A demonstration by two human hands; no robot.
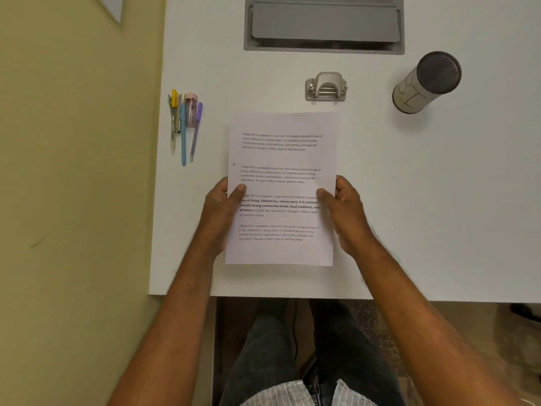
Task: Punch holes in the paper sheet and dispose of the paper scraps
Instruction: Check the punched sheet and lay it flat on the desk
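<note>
Holding the printed paper sheet (282, 186) by its two long edges, the left hand (221, 213) and the right hand (344, 212) each pinch it — thumbs on top, fingers hidden under the sheet. It sits in the middle of the frame, over the white desk (424, 200). A metal hole punch (325, 87) stands just above its top edge. Some pens (184, 124) lie at centre left — a cylindrical container (426, 82) stands at upper right.

A white desk (409, 200) with a grey cable hatch (323, 24) stands beside a yellow wall (73, 171).
</note>
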